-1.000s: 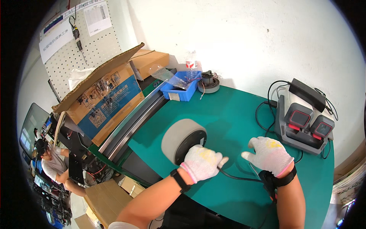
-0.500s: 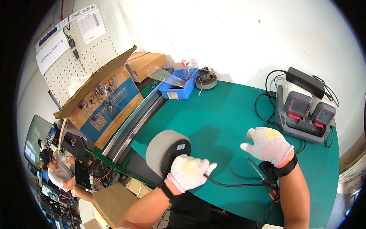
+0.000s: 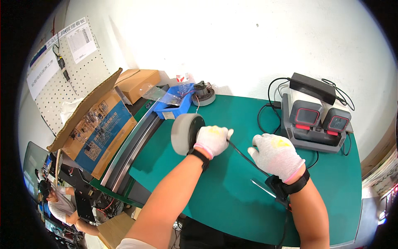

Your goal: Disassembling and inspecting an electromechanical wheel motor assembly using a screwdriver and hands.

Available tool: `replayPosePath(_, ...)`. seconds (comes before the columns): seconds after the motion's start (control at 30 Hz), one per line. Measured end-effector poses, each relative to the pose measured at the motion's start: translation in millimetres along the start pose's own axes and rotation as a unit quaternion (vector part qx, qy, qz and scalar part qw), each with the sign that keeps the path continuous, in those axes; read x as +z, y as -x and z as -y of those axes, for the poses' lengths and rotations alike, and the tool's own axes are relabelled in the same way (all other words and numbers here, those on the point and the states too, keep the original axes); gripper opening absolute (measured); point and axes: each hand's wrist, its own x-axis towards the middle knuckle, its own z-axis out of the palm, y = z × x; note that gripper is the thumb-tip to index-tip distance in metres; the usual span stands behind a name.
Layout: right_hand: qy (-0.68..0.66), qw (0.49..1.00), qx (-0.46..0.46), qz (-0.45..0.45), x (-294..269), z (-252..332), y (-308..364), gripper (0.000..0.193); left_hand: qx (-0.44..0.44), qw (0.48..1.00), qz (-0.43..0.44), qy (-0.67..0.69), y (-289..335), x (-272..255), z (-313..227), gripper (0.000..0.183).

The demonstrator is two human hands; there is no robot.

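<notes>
Head view: your gloved left hand (image 3: 212, 140) has lifted the grey wheel (image 3: 185, 133) from the table's near edge to centre frame, gripping its hub. Your right hand (image 3: 277, 155), closed on the wheel's black cable (image 3: 244, 156), has stayed beside it over the green table (image 3: 232, 207).

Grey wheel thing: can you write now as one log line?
left hand on grey wheel | right hand on black cable | both over green table

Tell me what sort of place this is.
Probably a factory assembly workstation. A green work mat covers the bench, a white pegboard hangs on the wall, and a blue plastic parts bin sits at the back. The gloved left hand holds a grey round wheel; the gloved right hand grips its black cable.
</notes>
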Motion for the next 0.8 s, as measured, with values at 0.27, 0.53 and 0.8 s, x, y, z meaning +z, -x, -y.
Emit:
replayPosePath(0.27,0.036,0.999,0.026,0.003,-23.0,13.0,6.9,0.035,-0.02,0.997,0.07,0.015,-68.0,22.0,17.3,0.052)
replayPosePath(0.53,0.07,0.989,0.077,0.106,16.5,-5.6,93.9,0.062,0.019,0.997,0.071,0.029,-28.8,0.5,10.9,0.047)
replayPosePath(0.8,-0.009,0.997,-0.002,0.075,1.8,11.8,96.4,0.069,0.003,0.997,0.0,0.074,76.0,-6.2,25.3,0.042)
